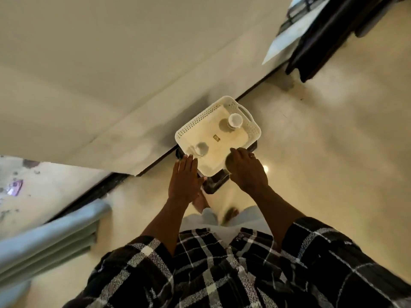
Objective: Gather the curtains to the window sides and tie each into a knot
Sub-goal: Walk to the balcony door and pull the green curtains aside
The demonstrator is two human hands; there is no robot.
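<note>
Fingers first. Left hand (184, 178) has its fingers (189, 162) straight and together, lying flat on the near corner of the white tray (200, 121). They're just resting there, not wrapped round anything. Right hand (248, 172) is bent at the knuckles, with its fingers (236, 152) draped over the tray's near edge. Can't tell if it's actually gripping the rim or only touching it, because the hand covers that bit.

My guess is both hands are on the tray to steady or shift it, since it sits on a small dark bench (216, 185) against the wall (111, 63), probably in the way. There's a tall white pot (234, 122) and a small cup (201, 148) on it, so a flat two-handed hold makes sense.

The curtain (51, 238) is way off at lower left in pale folds, untouched and not knotted. It's cut off by the frame edge, and everything's a bit blurry. The bench is mostly hidden under the tray.
</note>
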